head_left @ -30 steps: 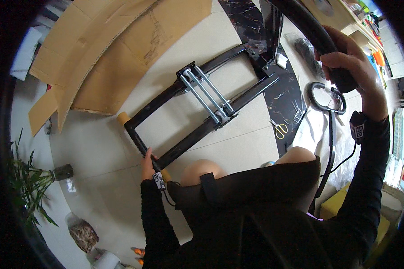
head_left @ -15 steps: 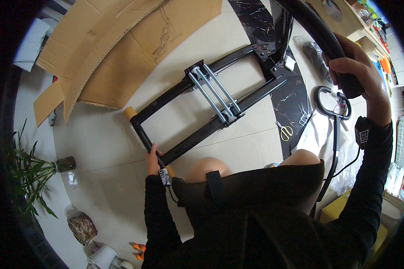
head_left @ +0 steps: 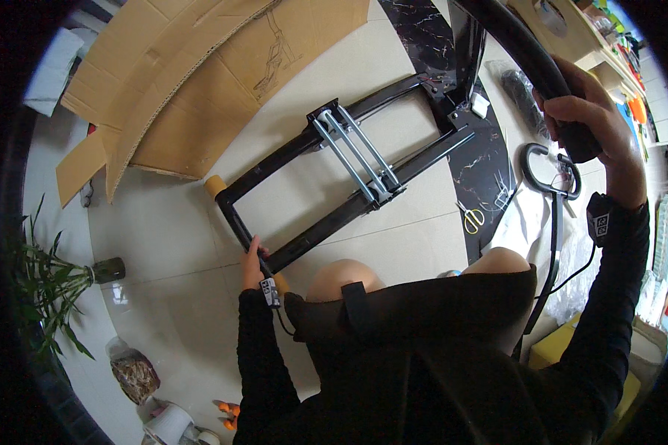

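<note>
The black tubular steel frame (head_left: 315, 239) rested on the tiled floor (head_left: 178, 230), its near corner at the left grip (head_left: 252, 271), which was curled around the end crossbar (head_left: 234, 222). From there its long axis slanted forward and to the right. The right grip (head_left: 603, 122) was wrapped around the end of a curved black padded bar (head_left: 531, 55).

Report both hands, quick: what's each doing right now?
Left hand: closed on the black frame's end bar, fingers partly hidden.
Right hand: closed, holding the thick black handle near its end.
</note>
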{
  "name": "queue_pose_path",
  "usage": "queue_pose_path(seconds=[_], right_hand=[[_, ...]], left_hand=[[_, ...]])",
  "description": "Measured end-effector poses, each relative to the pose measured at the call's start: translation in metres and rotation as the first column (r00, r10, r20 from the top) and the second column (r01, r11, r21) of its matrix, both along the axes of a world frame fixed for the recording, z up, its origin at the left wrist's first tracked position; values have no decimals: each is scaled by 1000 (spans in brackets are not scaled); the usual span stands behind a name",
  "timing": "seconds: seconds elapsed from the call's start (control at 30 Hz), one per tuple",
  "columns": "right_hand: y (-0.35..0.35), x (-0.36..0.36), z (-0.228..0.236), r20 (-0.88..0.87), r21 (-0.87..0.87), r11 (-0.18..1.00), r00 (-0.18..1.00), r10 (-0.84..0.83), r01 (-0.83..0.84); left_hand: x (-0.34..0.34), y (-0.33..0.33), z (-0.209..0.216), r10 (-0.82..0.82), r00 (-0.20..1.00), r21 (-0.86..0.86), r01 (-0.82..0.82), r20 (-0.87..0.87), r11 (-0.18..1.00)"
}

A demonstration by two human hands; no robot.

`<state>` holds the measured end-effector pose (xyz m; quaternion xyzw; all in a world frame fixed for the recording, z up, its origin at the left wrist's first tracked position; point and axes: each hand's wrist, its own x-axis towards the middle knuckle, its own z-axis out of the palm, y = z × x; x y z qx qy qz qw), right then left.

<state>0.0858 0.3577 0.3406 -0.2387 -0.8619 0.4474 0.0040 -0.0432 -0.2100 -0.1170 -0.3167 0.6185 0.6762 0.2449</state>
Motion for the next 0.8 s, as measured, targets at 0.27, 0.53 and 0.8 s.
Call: queue_pose_path(seconds=[0.27,0.53,0.8], right_hand=[[-5,-1,0,5,4,999,999,-41,41],[-3,-2,-2,28,-20,1000,1000,-3,3],[-15,-13,7,49,-7,999,998,46,-46]], left_hand=[[-3,-6,-7,64,991,126,-80,121,989],[-3,0,8,2,998,98,-9,66,995],[-2,2,24,-74,996,33,72,50,997]])
